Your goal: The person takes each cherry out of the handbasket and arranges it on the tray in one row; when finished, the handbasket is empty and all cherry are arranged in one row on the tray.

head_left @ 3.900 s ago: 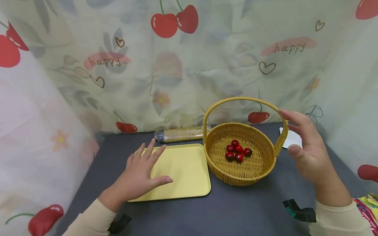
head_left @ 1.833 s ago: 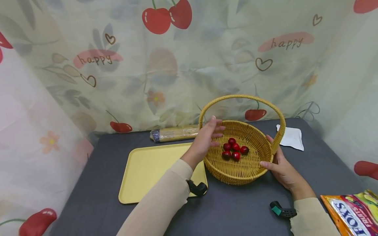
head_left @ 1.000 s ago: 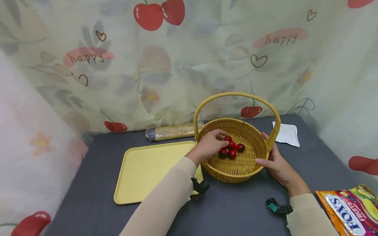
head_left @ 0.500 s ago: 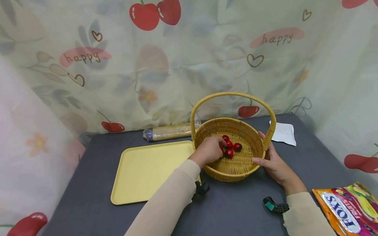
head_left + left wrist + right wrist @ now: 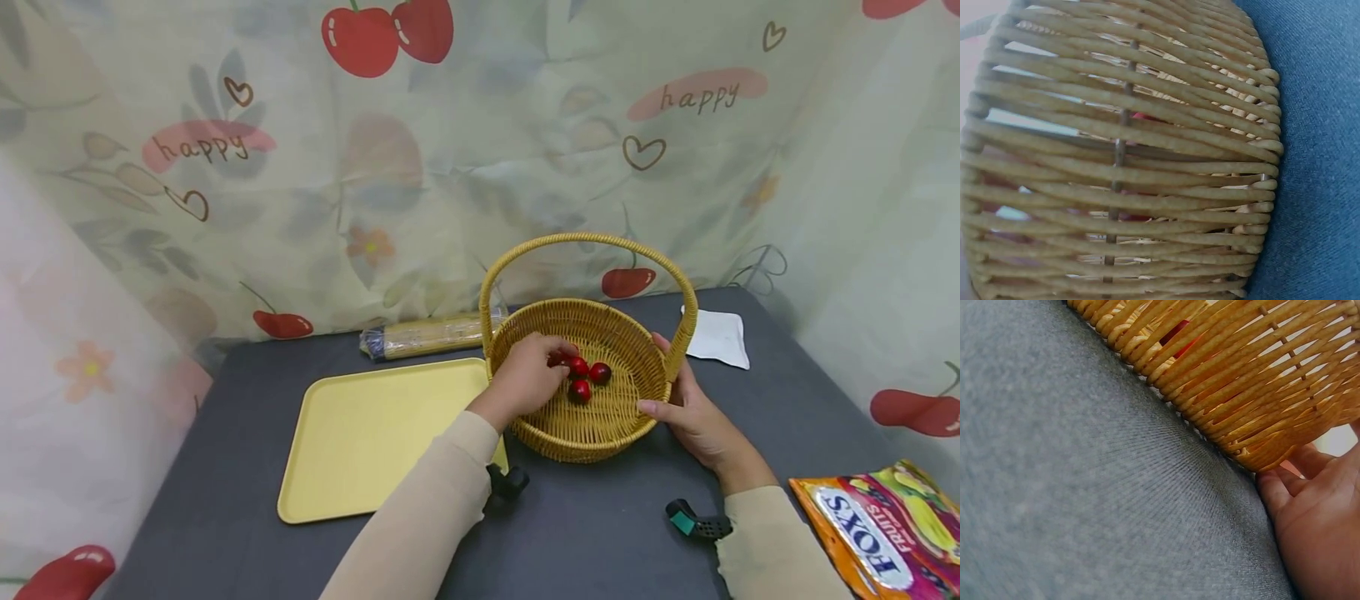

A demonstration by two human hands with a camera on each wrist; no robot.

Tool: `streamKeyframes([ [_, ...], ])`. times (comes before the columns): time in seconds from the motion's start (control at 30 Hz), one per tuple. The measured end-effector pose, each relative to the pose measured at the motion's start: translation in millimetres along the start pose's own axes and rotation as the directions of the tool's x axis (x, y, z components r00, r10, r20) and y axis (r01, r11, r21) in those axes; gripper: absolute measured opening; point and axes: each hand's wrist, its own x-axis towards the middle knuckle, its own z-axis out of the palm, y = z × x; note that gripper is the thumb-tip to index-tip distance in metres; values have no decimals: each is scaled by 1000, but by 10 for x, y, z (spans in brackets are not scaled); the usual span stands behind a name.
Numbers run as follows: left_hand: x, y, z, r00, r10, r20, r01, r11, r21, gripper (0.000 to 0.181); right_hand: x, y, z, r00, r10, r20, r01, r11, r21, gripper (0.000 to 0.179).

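Note:
A wicker basket (image 5: 585, 450) with a tall arched handle stands on the dark table, holding several dark red cherries (image 5: 579, 392). My left hand (image 5: 528, 373) reaches over the basket's left rim, its curled fingers and thumb pinching a cherry that they mostly cover. At the right side, my right hand (image 5: 697, 417) grips the basket, thumb over the rim and fingers along the outer wall. Woven strands fill the left wrist view, with red glimpsed through the gaps. In the right wrist view, the right hand's fingers (image 5: 1275, 490) touch the basket's lower edge (image 5: 1229, 434).
Left of the basket lies a pale yellow tray (image 5: 375, 442), partly covered by the left forearm. Behind it is a plastic-wrapped roll (image 5: 427, 336). A white packet (image 5: 717, 337) lies at the back right, and a Fox's Fruits candy bag (image 5: 877, 525) at the front right.
My left hand came from above the tray into the basket and closed among the cherries, lately lifting slightly. The lower-left cherry no longer shows. My right hand moved onto the basket's side.

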Motion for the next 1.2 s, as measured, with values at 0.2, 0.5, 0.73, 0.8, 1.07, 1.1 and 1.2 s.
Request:
streamKeyframes([
  [0.2,-86,-56,-50,985,79,-153,-123,945,-303,23,-1,4,6,1000,-2,-3,2,1000,-6,106],
  [0.5,-303,-128,-129,948,193,-254,-299,815,-497,31,12,13,-10,1000,2,1,-2,1000,-3,106],
  [0.73,-561,-205,-256,949,178,-260,-306,716,-627,32,16,1,-10,1000,26,-4,-26,1000,-2,107],
  [0.8,-627,-253,-291,954,155,-257,-290,698,-655,35,14,-1,-8,1000,28,-5,-28,1000,-3,107],
  [1.07,-857,-501,-388,950,41,-310,-248,702,-667,36,13,-2,-3,1000,31,-6,-31,1000,-5,106],
  [1.1,-881,-536,-398,944,36,-328,-256,705,-661,34,12,-3,-2,999,32,-5,-32,999,-3,105],
  [1.2,-940,-642,-429,935,25,-353,-265,712,-651,31,8,-5,-2,999,34,-5,-34,999,2,105],
])
